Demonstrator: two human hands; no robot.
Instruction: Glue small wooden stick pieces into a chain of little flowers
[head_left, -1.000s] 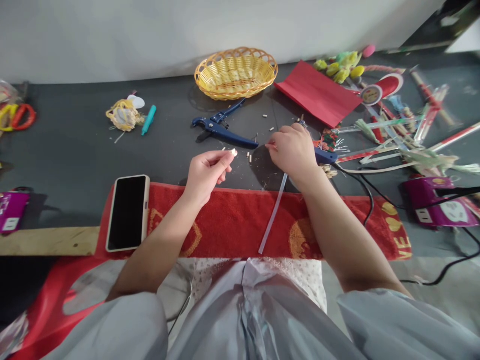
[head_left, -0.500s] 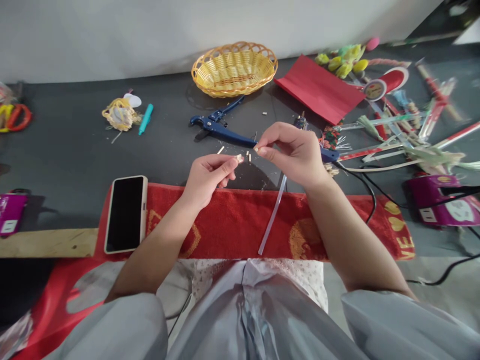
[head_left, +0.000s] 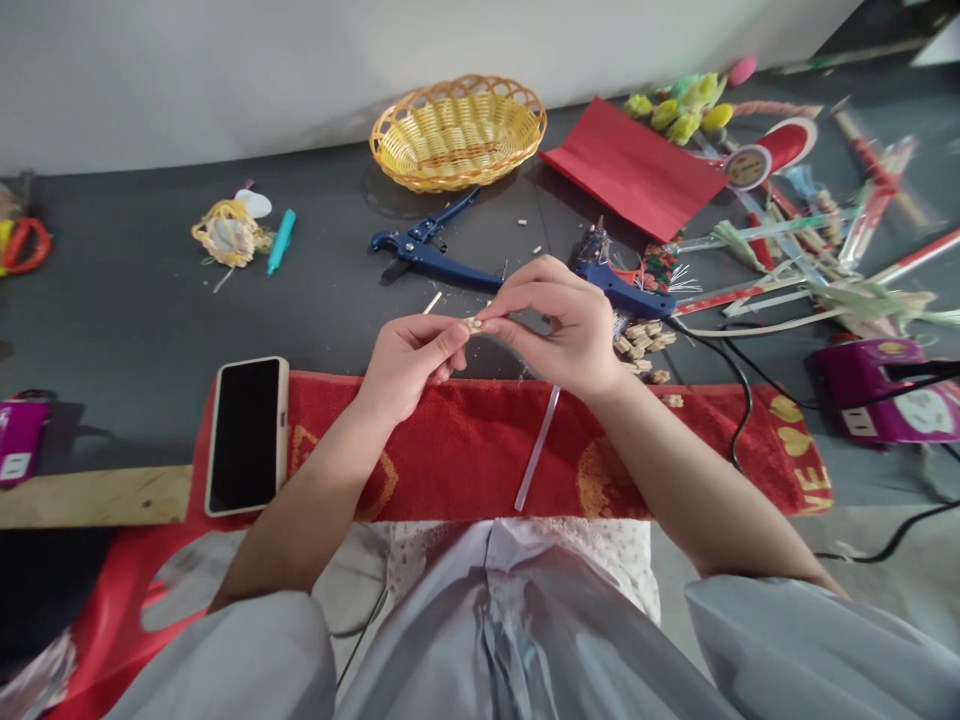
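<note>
My left hand [head_left: 411, 362] is closed, pinching a small bundle of cut wooden stick pieces [head_left: 474, 325] between thumb and forefinger. My right hand [head_left: 561, 325] meets it there, thumb and forefinger pinched on a tiny wooden piece against the bundle; the fingertips partly hide it. A loose wooden stick [head_left: 433, 303] lies just behind my left hand. Past my right hand rests a blue glue gun [head_left: 626, 292], with a pile of small stick bundles [head_left: 643, 342] beside it. A translucent glue stick [head_left: 538, 450] extends over the red towel [head_left: 465, 450]. Behind the hands lies a blue cutter [head_left: 450, 263].
A wicker basket [head_left: 459, 140] and red paper [head_left: 634, 165] sit along the wall. Tangled straws, a red ribbon spool [head_left: 772, 153] and a purple box [head_left: 885, 390] with cables crowd the right. A phone [head_left: 247, 435] and a teal pen [head_left: 282, 242] lie left.
My right hand has come from beside the glue gun, over to the left, and now meets my left hand at the bundle. The glue gun and stick pile are more exposed.
</note>
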